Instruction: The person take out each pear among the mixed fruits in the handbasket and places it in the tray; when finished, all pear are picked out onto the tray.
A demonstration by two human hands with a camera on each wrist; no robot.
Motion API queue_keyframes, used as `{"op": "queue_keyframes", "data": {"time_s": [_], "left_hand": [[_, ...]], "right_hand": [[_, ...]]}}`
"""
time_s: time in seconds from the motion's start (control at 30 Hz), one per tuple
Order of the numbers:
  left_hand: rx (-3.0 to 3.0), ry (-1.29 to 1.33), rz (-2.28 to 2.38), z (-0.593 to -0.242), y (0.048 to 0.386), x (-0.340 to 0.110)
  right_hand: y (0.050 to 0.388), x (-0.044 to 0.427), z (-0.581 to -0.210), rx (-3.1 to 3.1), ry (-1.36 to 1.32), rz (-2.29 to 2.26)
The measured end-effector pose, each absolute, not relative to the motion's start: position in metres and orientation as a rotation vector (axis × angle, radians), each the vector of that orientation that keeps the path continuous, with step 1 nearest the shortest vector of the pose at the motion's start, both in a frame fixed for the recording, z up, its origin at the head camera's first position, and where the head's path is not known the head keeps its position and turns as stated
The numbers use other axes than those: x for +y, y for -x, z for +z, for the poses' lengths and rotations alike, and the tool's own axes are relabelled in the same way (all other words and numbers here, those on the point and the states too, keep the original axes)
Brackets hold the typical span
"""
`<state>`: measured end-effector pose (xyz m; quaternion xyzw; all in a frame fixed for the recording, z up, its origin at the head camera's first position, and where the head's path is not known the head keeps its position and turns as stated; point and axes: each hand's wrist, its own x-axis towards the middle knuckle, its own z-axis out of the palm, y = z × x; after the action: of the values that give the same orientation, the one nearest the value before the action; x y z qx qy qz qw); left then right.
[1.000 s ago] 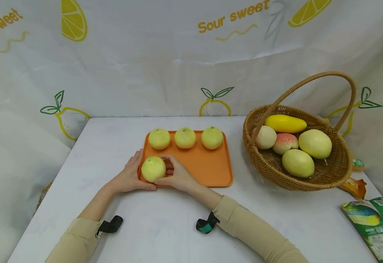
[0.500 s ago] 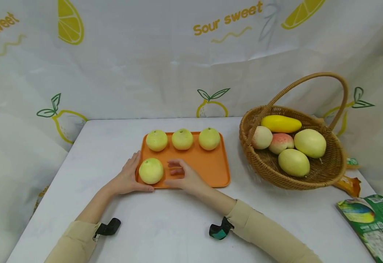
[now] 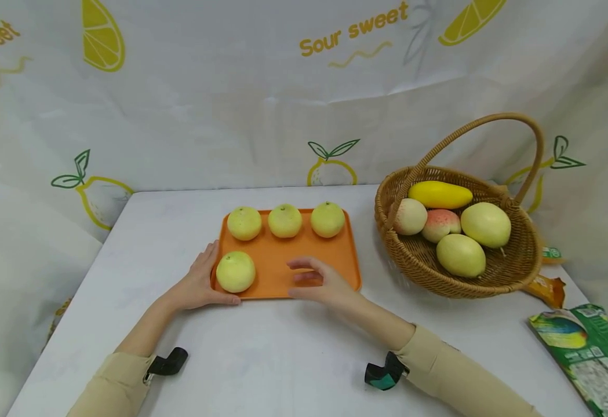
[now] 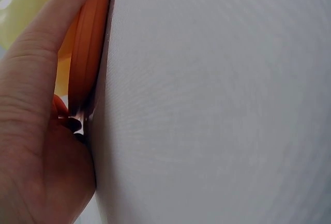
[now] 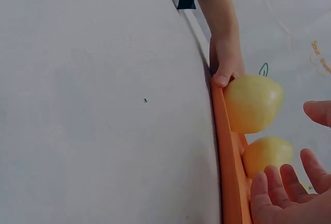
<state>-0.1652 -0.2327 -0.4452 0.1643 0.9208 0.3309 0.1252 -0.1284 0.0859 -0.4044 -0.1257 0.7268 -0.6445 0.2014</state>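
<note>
On the orange tray [image 3: 272, 263] sit three pale yellow-green round fruits in a back row: left [image 3: 244, 223], middle [image 3: 285, 220] and right [image 3: 327, 219]. A fourth such fruit [image 3: 235, 271] rests in the front left corner. My left hand [image 3: 199, 285] lies against that corner, fingers along the left edge and thumb along the front rim; the left wrist view shows the thumb [image 4: 31, 74] stretched out straight beside the tray wall. Over the tray's front right part hovers my right hand [image 3: 330, 285], fingers spread and loosely bent, holding nothing. It is apart from every fruit.
A wicker basket [image 3: 418, 278] with a tall handle stands at the right, bearing a yellow elongated fruit [image 3: 440, 194], a peach [image 3: 441, 225] and several pale fruits. Beside it lie an orange packet [image 3: 546, 289] and a green bag [image 3: 590, 353]. A printed curtain [image 3: 220, 116] hangs behind.
My right hand has let go of the front left fruit and moved right, away from it. The fruit stays on the tray. My left hand keeps its place at the tray corner.
</note>
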Motion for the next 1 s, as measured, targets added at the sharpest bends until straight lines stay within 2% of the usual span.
{"op": "queue_keyframes", "data": {"time_s": [0.4, 1.0], "left_hand": [[2.667, -0.472, 0.972, -0.444, 0.162, -0.234], [2.681, -0.495, 0.962, -0.446, 0.164, -0.234]], "right_hand": [[0.115, 0.132, -0.374, 1.978, 0.353, -1.755], [0.099, 0.196, -0.312, 2.186, 0.548, -1.590]]}}
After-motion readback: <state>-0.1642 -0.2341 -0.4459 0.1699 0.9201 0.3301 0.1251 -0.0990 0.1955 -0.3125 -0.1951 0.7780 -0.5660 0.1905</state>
